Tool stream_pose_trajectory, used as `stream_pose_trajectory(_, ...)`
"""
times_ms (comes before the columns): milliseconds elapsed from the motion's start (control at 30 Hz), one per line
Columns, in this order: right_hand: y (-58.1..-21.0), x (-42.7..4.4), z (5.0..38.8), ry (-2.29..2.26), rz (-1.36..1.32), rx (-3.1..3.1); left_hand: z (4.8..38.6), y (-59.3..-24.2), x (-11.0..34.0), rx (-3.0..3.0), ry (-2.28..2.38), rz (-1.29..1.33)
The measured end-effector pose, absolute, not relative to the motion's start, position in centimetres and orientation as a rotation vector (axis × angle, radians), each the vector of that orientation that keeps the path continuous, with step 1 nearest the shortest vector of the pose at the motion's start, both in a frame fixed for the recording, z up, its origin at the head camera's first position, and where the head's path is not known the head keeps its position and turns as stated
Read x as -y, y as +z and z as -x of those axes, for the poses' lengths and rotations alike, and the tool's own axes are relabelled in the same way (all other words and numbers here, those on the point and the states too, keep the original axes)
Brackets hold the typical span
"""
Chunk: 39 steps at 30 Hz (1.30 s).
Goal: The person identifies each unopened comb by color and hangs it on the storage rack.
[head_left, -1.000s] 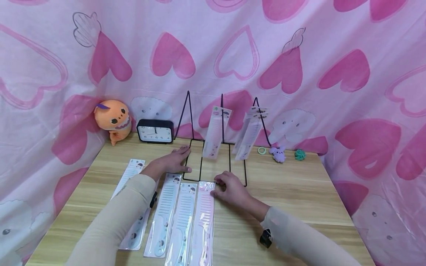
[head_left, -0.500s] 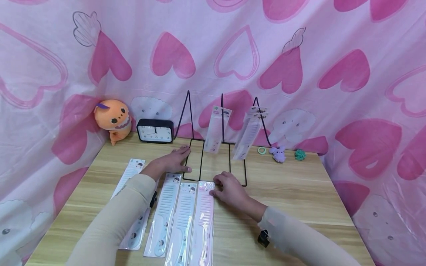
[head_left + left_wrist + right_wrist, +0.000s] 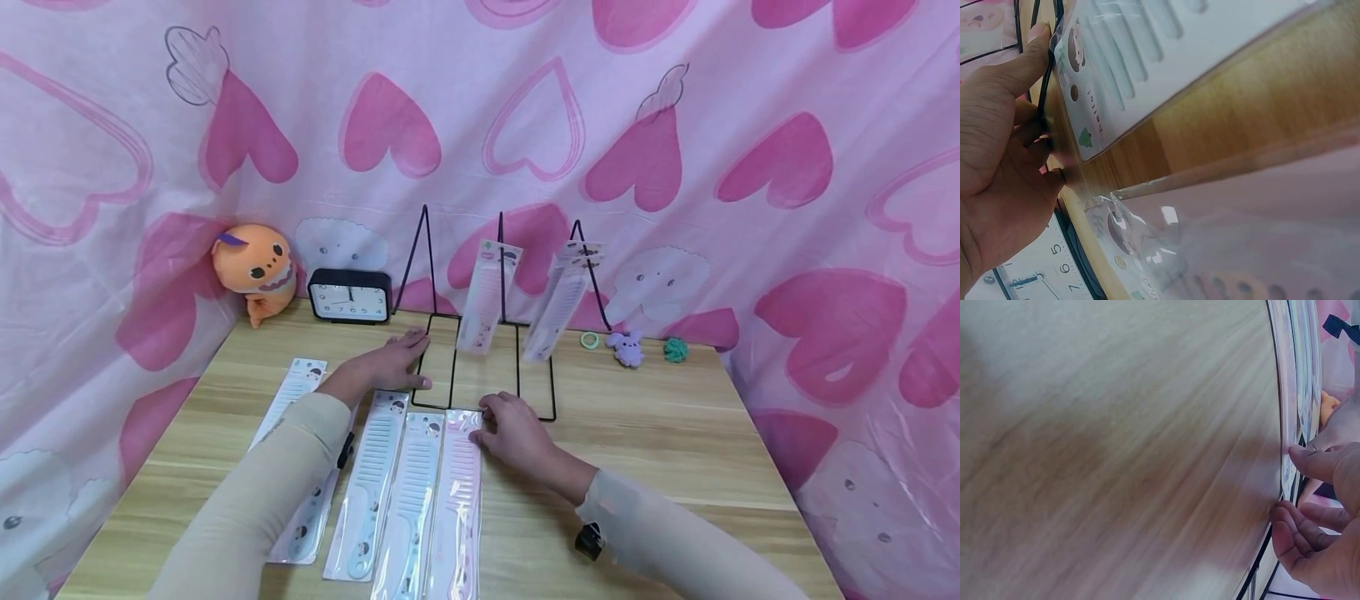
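- Touching the left side of the black wire rack (image 3: 518, 367) is your left hand (image 3: 388, 364), its fingers spread and loosely bent.
- Your right hand (image 3: 517, 429) has its thumb at the edge of the pink comb pack (image 3: 461, 500); the fingers are bent near its top corner. I can't tell if they pinch it.
- That pack lies flat on the wooden table (image 3: 637, 467), just in front of the rack.
- To its left lie three blue comb packs (image 3: 411, 508), the farthest one partly under your left sleeve (image 3: 262, 492).
- One pack (image 3: 487, 300) hangs on the rack's middle hook, and more packs (image 3: 558, 300) hang on the right hook.
- A black clock (image 3: 349, 297) stands left of the rack, beside an orange toy (image 3: 257, 265).
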State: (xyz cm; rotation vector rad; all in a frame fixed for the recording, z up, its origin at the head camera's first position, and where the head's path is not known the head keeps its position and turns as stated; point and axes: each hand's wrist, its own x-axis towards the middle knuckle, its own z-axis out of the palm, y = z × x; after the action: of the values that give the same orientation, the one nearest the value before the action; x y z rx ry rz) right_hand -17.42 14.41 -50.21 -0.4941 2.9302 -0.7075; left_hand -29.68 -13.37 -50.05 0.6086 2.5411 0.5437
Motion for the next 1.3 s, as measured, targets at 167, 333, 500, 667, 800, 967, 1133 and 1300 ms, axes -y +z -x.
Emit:
stream_pose_trajectory(167,-50.23,-14.23,17.36,-0.732,0.491,-2.909,29.57,-49.98,13.34,-2.543,0.554,-0.616)
stream_pose_trajectory(333,-50.23,-14.08,17.29,-0.748,0.488,-2.913,29.55,-50.03,13.35,-2.552,0.547,-0.631)
stream_pose_trajectory(500,-50.23,-14.03,17.12,-0.765,0.524,-2.934,29.62,-50.09,13.37,-2.547,0.547,-0.637)
stream_pose_trajectory(667,-50.30,-13.95,17.05,-0.799,0.560,-2.942,29.56,-49.99,13.43,-2.547,0.547,-0.637)
stream_pose_trajectory(800,-50.35,-13.90,17.06,-0.839,0.568,-2.917,29.50,-49.84,13.41,-2.545,0.548,-0.633)
stream_pose_trajectory(967,-50.46,-13.86,17.04,-0.889,0.584,-2.901,29.46,-49.82,13.34,-2.546,0.547,-0.623)
stream_pose_trajectory(1133,-50.55,-13.78,16.99,-0.909,0.593,-2.898,29.43,-49.78,13.29,-2.555,0.533,-0.641)
stream_pose_trajectory(1300,-50.58,-13.69,17.07,-0.925,0.576,-2.870,29.41,-49.67,13.22,-2.560,0.530,-0.671)
